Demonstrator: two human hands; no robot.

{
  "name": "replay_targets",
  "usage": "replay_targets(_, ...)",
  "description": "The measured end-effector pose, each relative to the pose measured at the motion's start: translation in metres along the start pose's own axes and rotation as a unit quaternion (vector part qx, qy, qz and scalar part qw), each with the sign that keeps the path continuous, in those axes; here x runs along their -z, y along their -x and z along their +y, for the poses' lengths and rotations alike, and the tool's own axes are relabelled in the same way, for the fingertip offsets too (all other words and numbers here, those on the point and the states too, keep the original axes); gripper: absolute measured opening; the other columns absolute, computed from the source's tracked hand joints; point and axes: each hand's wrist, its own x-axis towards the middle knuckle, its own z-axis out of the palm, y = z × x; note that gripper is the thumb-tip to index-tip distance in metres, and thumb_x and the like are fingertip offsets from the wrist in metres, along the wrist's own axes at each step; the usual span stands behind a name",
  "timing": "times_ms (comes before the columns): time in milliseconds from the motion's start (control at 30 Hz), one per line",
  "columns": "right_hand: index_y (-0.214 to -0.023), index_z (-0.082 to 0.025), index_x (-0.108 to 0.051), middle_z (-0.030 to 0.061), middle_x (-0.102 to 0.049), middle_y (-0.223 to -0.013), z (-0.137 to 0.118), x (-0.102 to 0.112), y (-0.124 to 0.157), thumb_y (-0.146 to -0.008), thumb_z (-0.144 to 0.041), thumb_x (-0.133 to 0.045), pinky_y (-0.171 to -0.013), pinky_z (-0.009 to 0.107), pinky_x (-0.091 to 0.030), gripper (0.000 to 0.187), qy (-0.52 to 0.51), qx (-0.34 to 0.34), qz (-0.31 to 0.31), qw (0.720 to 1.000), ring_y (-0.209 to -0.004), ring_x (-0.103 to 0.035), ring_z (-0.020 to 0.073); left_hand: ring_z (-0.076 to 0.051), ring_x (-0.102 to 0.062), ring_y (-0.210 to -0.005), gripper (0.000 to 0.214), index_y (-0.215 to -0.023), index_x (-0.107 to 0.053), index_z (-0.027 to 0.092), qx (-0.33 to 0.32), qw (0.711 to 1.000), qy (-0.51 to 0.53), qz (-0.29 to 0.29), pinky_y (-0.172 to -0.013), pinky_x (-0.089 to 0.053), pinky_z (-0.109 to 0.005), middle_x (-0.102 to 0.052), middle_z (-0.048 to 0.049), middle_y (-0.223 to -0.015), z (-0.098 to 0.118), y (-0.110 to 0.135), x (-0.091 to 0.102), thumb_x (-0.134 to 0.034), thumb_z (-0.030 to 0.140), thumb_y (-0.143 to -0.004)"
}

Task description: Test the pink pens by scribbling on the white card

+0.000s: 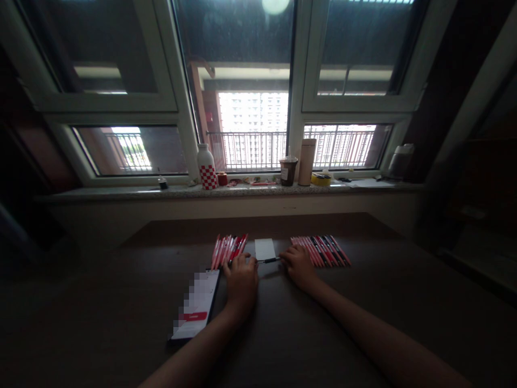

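A slim pen (pixel 270 261) with a dark barrel lies crosswise between my two hands, just in front of a small white paper pad (pixel 264 249). At its left end my left hand (pixel 242 277) is closed, fingers bent down around it. My right hand (pixel 299 265) pinches the other end with its fingertips. Beyond my left hand lies a row of red, pink and dark pencils (pixel 226 249), partly covered by the fingers. A second row of similar pencils (pixel 323 250) lies side by side next to my right hand.
A phone (pixel 197 304) with a lit screen lies left of my left forearm on the dark table (pixel 307 339). Behind, the windowsill (pixel 173 192) holds a checkered bottle (pixel 208 170), a drink cup (pixel 288 171), a tall tumbler (pixel 307 161) and a yellow item (pixel 321 179).
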Motion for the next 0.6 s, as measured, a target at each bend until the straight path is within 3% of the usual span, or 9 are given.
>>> replay_targets(600, -0.095, -0.023, -0.07, 0.0041, -0.066, -0.093, 0.0004, 0.0004, 0.0003, -0.085, -0.016, -0.055, -0.091, 0.037, -0.028, 0.019, 0.01, -0.027, 0.018, 0.999, -0.101, -0.045, 0.023, -0.025, -0.048, -0.107, 0.027, -0.1, -0.063, 0.021, 0.013, 1.0, -0.017, -0.011, -0.101, -0.026, -0.049, -0.058, -0.0079, -0.115, 0.0, -0.0005, -0.0001, -0.039, 0.028, -0.09)
